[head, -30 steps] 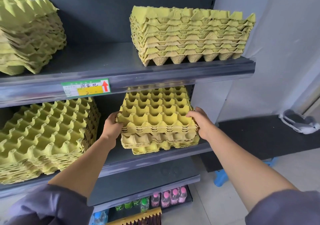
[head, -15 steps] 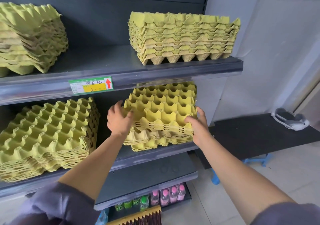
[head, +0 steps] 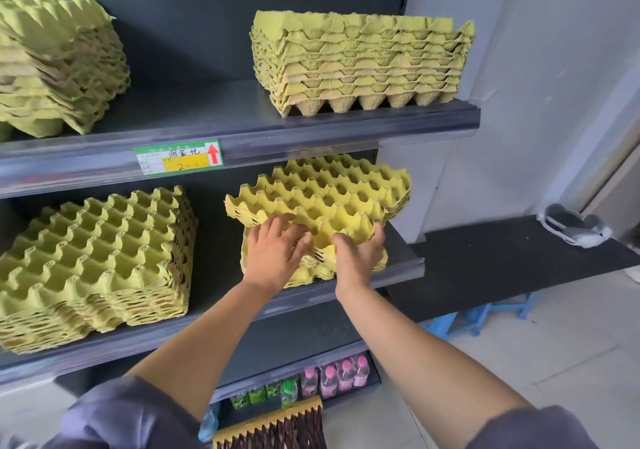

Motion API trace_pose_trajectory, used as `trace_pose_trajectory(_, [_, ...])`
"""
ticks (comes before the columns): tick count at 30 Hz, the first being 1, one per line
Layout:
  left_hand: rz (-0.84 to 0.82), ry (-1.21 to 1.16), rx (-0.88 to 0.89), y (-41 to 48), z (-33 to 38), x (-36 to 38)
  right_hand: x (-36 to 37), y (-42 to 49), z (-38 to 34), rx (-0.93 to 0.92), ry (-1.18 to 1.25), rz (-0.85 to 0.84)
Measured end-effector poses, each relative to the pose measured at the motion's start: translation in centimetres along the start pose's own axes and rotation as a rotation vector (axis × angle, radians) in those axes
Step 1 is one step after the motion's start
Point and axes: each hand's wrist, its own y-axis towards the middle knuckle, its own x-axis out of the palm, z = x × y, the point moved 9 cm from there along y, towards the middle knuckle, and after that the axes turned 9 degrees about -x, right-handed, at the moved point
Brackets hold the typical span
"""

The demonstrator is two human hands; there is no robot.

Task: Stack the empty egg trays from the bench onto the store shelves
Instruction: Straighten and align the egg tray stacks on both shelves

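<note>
1. A batch of yellow egg trays point(head: 329, 199) is seen on the right of the middle shelf point(head: 408, 261). It is laid on a few lower trays point(head: 311, 273) and twisted out of line with them, its left corner overhanging.
2. The left hand point(head: 273, 251) is laid flat on the batch's front edge, fingers straight and spread apart.
3. The right hand point(head: 360, 254) is set against the front right edge, just beside the left. Whether its fingers curl round the edge or merely press cannot be told.
4. A fuller left stack point(head: 93, 258) is kept on the same shelf, well apart.
5. The upper shelf point(head: 346, 123) is loaded with two more piles: the upper left stack point(head: 59, 64) and the upper right stack point(head: 360, 64).
6. A black tabletop point(head: 502, 265) is seen at the right.
</note>
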Motion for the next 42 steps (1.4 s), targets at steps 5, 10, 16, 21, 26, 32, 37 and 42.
trace_pose_trajectory(5, [-0.195, -0.059, -0.095, -0.6, -1.5, 2.9, 0.9, -0.4, 2.2, 0.132, -0.129, -0.052])
trace_pose_trajectory(10, [-0.152, -0.104, -0.157, -0.5, -0.9, 2.5, 0.2, 0.9, 1.5, 0.035, -0.392, -0.106])
trace_pose_trajectory(16, [-0.065, 0.031, -0.060, 0.4, 2.4, 1.3, -0.5, 3.9, -3.3, -0.447, -0.856, -0.163])
trace_pose_trajectory(21, [-0.090, 0.020, -0.137, 0.9, 3.5, 1.6, -0.3, 7.4, -4.6, -0.684, -1.019, -0.382])
trace_pose_trajectory(26, [-0.082, 0.188, -0.115, 0.4, 5.4, 2.4, -1.1, 11.2, -4.7, -0.876, -1.271, -0.555])
trace_pose_trajectory(32, [0.035, -0.089, -0.586, -1.0, 2.7, 2.2, -4.1, 18.1, -3.4, -0.434, -0.982, -0.429])
trace_pose_trajectory(37, [0.026, -0.304, -0.854, -2.9, 1.5, 3.4, -2.8, 19.2, -0.5, -0.196, -0.793, -0.549])
trace_pose_trajectory(42, [0.055, -0.877, -0.939, -3.8, 1.2, 6.2, -3.3, 20.2, 1.4, 0.008, -0.591, -0.490])
